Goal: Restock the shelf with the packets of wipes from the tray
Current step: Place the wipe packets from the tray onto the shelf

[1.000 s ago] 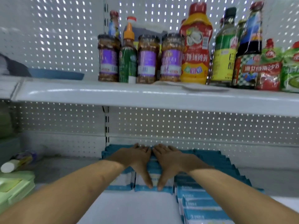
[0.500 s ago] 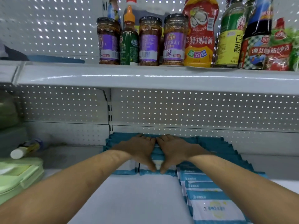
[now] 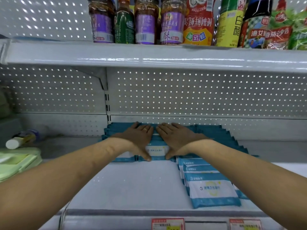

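Observation:
Blue and white packets of wipes stand in rows at the back of the lower shelf [image 3: 136, 185]. My left hand [image 3: 137, 138] and my right hand [image 3: 176, 138] lie side by side on the middle row of packets [image 3: 157, 151], fingers stretched flat toward the back panel and thumbs down the front of the foremost packet. A second row of wipes [image 3: 211, 188] runs forward on the right, its front packet lying flat near the shelf edge. The tray is not in view.
Jars, sauce bottles and pouches [image 3: 197, 22] fill the upper shelf [image 3: 149, 58]. A green lidded box [image 3: 18, 161] and a lying bottle with a white cap [image 3: 21, 140] sit at the left. Price tags [image 3: 167, 224] hang on the lower shelf's front rail.
The camera has moved closer and tilted down, so the front row of wipes and the shelf rail show. Both hands stay pressed on the middle row of packets.

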